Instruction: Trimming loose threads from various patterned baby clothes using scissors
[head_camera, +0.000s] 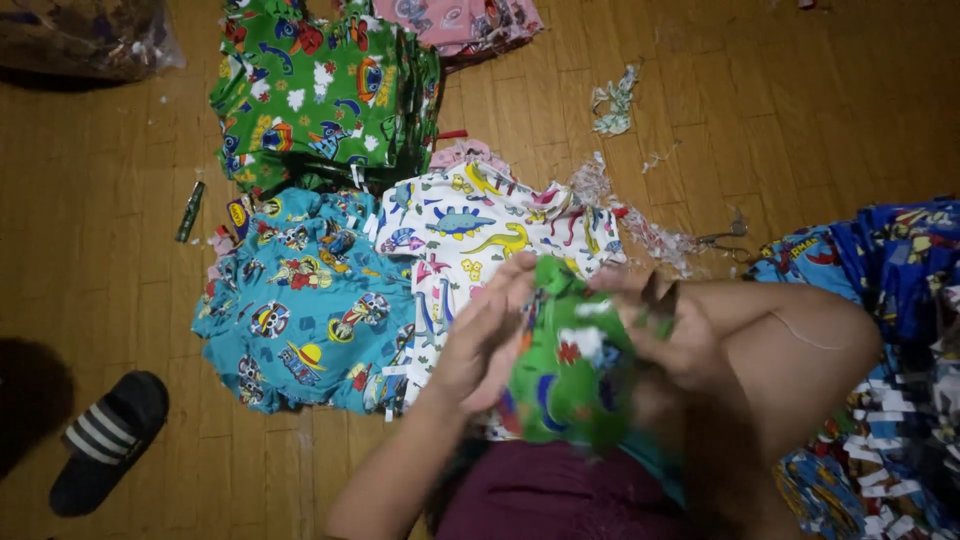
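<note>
Both hands, left hand (480, 345) and right hand (665, 335), grasp a green printed garment (570, 365) at frame centre, over the lap; scissors (722, 240) lying at two o'clock on the wooden floor (110, 220) risk snagging fabric.

Printed cloths on brown wood floor (780, 120)

Held cloth (570, 370) — green with red, blue, white; stacks — green cartoon (320, 90), teal (300, 310), white dinosaur (480, 230), pink (460, 20), blue (900, 260); black slipper (105, 440), white stripes.
</note>
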